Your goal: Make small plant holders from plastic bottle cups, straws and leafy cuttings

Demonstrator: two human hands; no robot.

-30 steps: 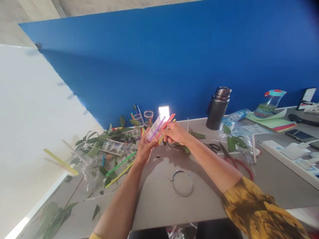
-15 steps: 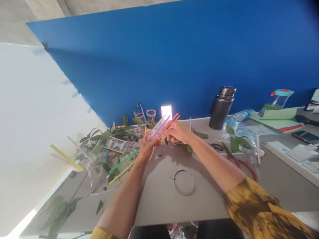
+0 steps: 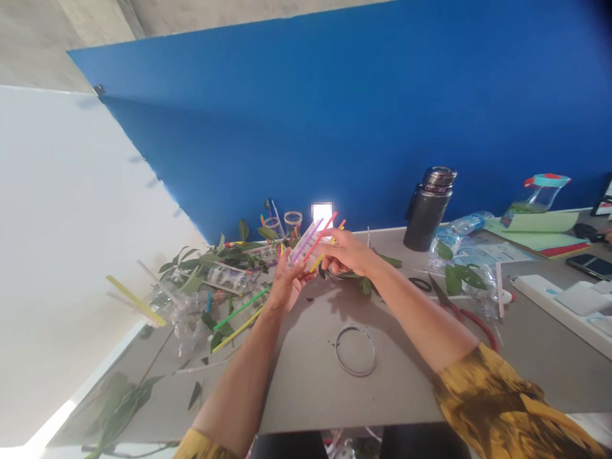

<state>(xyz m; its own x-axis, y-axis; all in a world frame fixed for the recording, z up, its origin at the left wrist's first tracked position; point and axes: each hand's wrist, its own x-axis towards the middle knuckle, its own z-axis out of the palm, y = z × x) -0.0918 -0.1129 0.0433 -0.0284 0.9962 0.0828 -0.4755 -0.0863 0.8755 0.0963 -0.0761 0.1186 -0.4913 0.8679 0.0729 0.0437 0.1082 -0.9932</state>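
L hand (image 3: pixel 287 288) clasps clear plastic strip (image 3: pixel 305 244) from below, fingers closed around its lower end, likely to steady it while R hand (image 3: pixel 347 252) pinches the colored straws (image 3: pixel 319 233) at the fingertips. Neither hand has let go. Strip + straws lie roughly parallel, long axis pointing upper right toward blue wall (image 3: pixel 306 115), held up over grey surface (image 3: pixel 306 395), approx center of frame. Wire ring (image 3: pixel 356 350) sits on surface below; leafy stems (image 3: pixel 210 258) + cut plastic bottle (image 3: pixel 229 278) to the left.
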